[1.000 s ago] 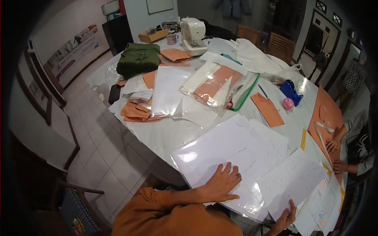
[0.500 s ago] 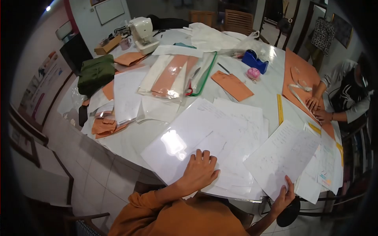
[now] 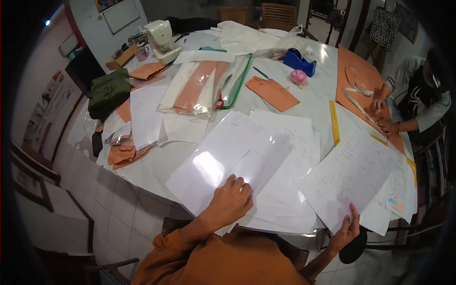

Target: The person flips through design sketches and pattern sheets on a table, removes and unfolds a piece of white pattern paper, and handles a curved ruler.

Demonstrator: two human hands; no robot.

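My left hand (image 3: 231, 198) rests with curled fingers on a glossy clear sleeve (image 3: 209, 164) that has white drawn sheets in it. Whether its fingertips grip the sleeve's edge is hard to tell. At the lower right, my right hand (image 3: 348, 227) holds the lower edge of a handwritten white sheet (image 3: 351, 171), its fingers showing at the edge and the thumb hidden. More loose papers (image 3: 292, 137) lie between the two. A yellow ruler (image 3: 334, 123) lies just beyond the handwritten sheet.
Across the table (image 3: 156, 178) are orange cloth pieces (image 3: 273, 93), a bagged garment (image 3: 199, 85), green cloth (image 3: 109, 93), a sewing machine (image 3: 161, 40), a blue tape dispenser (image 3: 299, 62) and a pink ball (image 3: 298, 77). At the right, a co-worker's hands (image 3: 382, 118) touch orange fabric (image 3: 356, 76).
The view has swung right. My left hand has curled its fingers and shifted the clear sleeve slightly left, showing more of the papers beside it. My right hand has raised the handwritten sheet slightly.
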